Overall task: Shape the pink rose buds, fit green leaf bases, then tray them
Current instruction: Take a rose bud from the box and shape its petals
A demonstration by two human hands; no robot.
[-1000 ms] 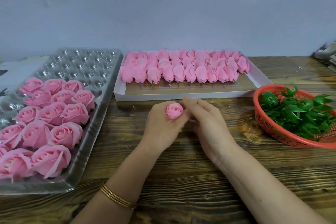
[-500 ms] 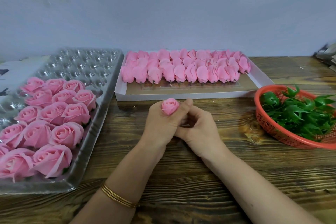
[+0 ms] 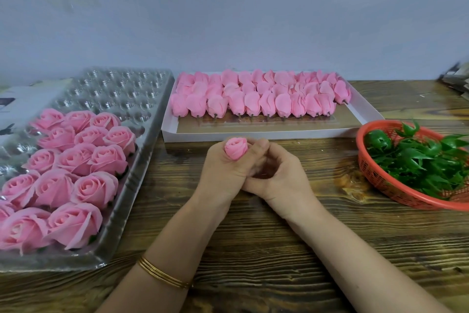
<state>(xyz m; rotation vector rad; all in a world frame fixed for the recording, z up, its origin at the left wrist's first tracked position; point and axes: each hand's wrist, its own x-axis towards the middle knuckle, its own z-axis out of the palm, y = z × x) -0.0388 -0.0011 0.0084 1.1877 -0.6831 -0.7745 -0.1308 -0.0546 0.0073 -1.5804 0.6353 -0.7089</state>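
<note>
Your left hand (image 3: 223,173) grips the pink rose bud (image 3: 236,148) upright over the wooden table (image 3: 253,249) near the white box (image 3: 304,135), while your right hand (image 3: 279,178) curls against it, its hold hidden.

glossy clear plastic tray (image 3: 142,160), rough-grained wooden table (image 3: 279,262), perhaps plastic leaves (image 3: 416,160)

Hidden and cropped regions.
Your left hand (image 3: 223,173) conceals the base of the rose bud (image 3: 236,148); the tray (image 3: 119,231) runs off the left edge, the basket (image 3: 361,160) off the right, where blurred clutter (image 3: 456,81) is unidentifiable.
</note>
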